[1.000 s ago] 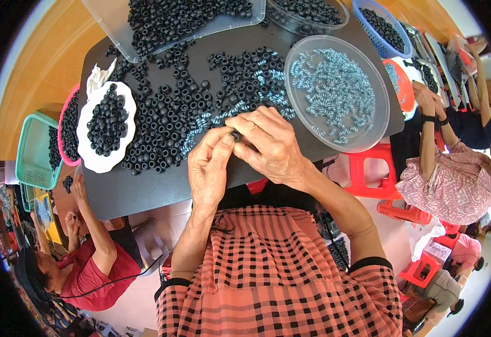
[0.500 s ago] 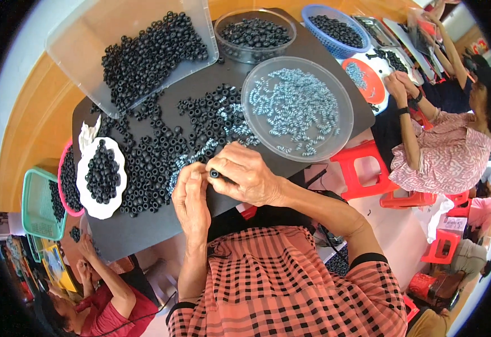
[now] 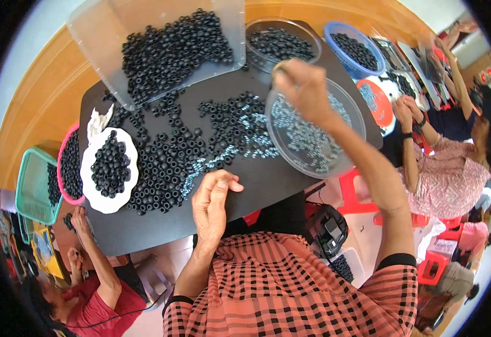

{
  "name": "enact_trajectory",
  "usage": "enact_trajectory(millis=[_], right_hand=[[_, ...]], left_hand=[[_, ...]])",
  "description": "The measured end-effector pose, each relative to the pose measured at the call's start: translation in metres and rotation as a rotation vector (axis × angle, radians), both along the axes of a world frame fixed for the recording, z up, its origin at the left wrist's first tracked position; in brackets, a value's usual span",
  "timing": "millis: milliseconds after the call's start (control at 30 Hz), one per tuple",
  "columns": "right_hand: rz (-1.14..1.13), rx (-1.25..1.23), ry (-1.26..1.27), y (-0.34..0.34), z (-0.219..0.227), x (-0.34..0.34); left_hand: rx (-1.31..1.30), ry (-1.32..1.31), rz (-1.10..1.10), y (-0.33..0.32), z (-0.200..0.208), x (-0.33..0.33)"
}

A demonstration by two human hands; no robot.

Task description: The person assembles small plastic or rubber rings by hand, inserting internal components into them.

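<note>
My left hand (image 3: 214, 196) is raised over the table's near edge, thumb against curled fingers; whatever they may hold is hidden. Up and to the right, my right hand (image 3: 301, 90) is smeared by motion, so its grip does not show. It is over the far rim of a round clear tray (image 3: 360, 126) of small pale-blue coiled springs (image 3: 307, 137), close to a clear round bowl (image 3: 256, 60) of black parts. Black ring-shaped parts (image 3: 158, 168) spread across the dark table (image 3: 144, 231), with loose springs (image 3: 254, 126) among them.
A tilted clear bin (image 3: 96, 42) of black parts is at the back. At left are a white scalloped plate (image 3: 108, 203), a pink-rimmed basket (image 3: 62, 180) and a green basket (image 3: 29, 191). Co-workers sit left (image 3: 105, 297) and right (image 3: 436, 168); red stools (image 3: 355, 194) stand at right.
My hands have parted. The right hand has swung up and right over the spring tray, and the black part that showed in its fingers is out of sight. The left has shifted slightly right.
</note>
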State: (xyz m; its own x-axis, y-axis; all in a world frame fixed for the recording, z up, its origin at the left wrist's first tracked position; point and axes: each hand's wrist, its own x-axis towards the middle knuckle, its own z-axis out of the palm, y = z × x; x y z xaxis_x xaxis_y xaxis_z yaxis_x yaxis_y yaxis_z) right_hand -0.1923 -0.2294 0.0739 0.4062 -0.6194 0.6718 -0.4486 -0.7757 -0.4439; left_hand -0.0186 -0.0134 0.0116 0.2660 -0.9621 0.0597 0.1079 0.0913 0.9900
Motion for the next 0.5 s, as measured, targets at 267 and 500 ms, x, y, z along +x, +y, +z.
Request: enact_trajectory(millis=[267, 500], right_hand=[[-0.384, -0.102, 0.165, -0.111, 0.015, -0.025], [0.239, 0.091, 0.075, -0.029, 0.002, 0.093]], left_hand=[[0.019, -0.011, -0.056, -0.001, 0.016, 0.000], [0.020, 0.030, -0.067, 0.003, 0.012, 0.004]])
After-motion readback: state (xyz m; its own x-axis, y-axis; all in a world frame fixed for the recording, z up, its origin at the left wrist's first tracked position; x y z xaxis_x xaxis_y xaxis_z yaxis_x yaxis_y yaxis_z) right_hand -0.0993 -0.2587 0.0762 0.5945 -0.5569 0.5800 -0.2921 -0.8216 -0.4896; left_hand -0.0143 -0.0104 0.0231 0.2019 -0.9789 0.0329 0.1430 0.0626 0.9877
